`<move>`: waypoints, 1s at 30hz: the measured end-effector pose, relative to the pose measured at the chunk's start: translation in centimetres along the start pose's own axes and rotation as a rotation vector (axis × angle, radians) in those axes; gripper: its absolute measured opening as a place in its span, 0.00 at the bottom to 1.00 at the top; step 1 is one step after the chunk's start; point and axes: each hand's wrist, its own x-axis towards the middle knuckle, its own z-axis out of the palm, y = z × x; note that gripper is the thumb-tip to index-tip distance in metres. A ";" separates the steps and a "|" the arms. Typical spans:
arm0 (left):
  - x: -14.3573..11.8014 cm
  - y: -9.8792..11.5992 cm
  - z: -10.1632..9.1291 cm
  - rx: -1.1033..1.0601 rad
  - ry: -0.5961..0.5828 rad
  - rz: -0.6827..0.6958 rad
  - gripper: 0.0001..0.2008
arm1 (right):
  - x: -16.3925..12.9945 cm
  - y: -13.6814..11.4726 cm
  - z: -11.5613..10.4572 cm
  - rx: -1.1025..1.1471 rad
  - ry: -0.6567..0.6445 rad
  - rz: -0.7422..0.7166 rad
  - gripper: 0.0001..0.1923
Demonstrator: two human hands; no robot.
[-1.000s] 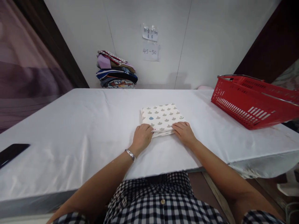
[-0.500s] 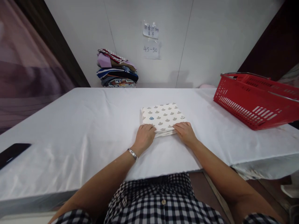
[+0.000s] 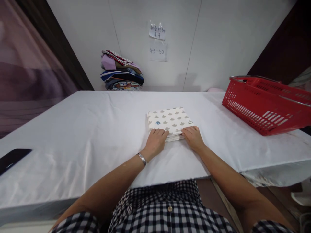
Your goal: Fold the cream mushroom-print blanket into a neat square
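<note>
A white cloth (image 3: pixel 171 119) with grey cloud-like prints lies folded into a rough square on the table, its layers showing along the near edge. My left hand (image 3: pixel 156 140) grips that near edge toward its left side, fingers on top and thumb hidden. At the near right corner my right hand (image 3: pixel 193 137) pinches the edge, fingertips on the upper layer. Between the hands the stacked layers sit slightly apart. A silver bracelet (image 3: pixel 142 159) circles my left wrist.
A white sheet (image 3: pixel 73 139) covers the table. At the right stands a red basket (image 3: pixel 262 106). Against the wall at the back left rises a stack of folded fabrics (image 3: pixel 122 72). A dark phone-like object (image 3: pixel 14 159) rests at the left edge. Paper notes (image 3: pixel 157 51) hang on the wall.
My left hand has slid a little to the right along the near edge of the cloth. The right hand has barely moved, and the cloth stays in place.
</note>
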 end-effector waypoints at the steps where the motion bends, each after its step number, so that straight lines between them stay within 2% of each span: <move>1: 0.1 0.0 0.0 0.002 0.002 -0.010 0.21 | 0.0 0.0 -0.1 0.000 0.010 -0.005 0.10; 7: -0.4 0.0 0.2 -0.045 0.008 -0.026 0.20 | -0.4 0.3 -0.1 0.038 -0.002 -0.037 0.11; 11: -1.1 0.1 0.4 -0.090 0.013 0.006 0.14 | -0.7 0.7 -0.1 0.096 -0.047 -0.093 0.10; 18: -0.5 0.1 0.0 -0.042 -0.013 -0.035 0.09 | -0.8 1.0 -0.2 0.124 -0.085 -0.089 0.13; 26: -0.5 0.0 0.0 -0.010 -0.034 0.004 0.12 | -0.5 1.0 0.0 0.074 -0.137 -0.075 0.14; 30: -0.3 0.1 -0.4 -0.005 -0.055 -0.018 0.08 | -0.5 1.1 0.0 0.056 -0.158 -0.100 0.15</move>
